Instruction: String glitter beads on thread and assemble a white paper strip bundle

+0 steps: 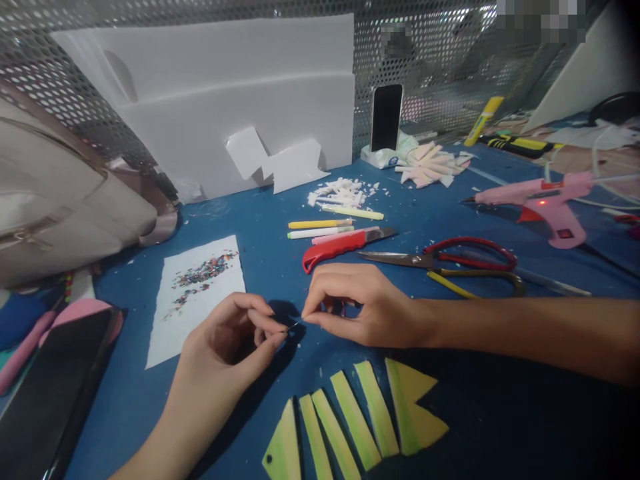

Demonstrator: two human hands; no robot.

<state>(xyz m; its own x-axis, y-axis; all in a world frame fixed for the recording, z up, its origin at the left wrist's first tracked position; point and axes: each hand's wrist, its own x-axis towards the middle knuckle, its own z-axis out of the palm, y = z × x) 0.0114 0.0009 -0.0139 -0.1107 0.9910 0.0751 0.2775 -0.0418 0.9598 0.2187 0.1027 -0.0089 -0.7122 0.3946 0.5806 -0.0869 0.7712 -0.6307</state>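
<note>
My left hand (pixel 235 340) and my right hand (pixel 360 303) meet over the blue table (pixel 270 267), fingertips almost touching. Each hand is closed in a pinch, and a thin needle-like thing (pixel 294 325) runs between the two pinches; it is too small to name. Just in front of my hands lies a fish shape cut into several yellow-green foam strips (pixel 350 420). A white paper with tiny coloured sequins (pixel 197 293) lies left of my left hand.
Behind my hands lie a red box cutter (pixel 345 245), red-handled scissors (pixel 450 257), coloured pens (pixel 325 227) and a pink glue gun (pixel 545 203). White foam sheets (pixel 235 100) and a standing phone (pixel 386 117) line the back. A bag (pixel 70 200) and a dark phone (pixel 55 393) sit left.
</note>
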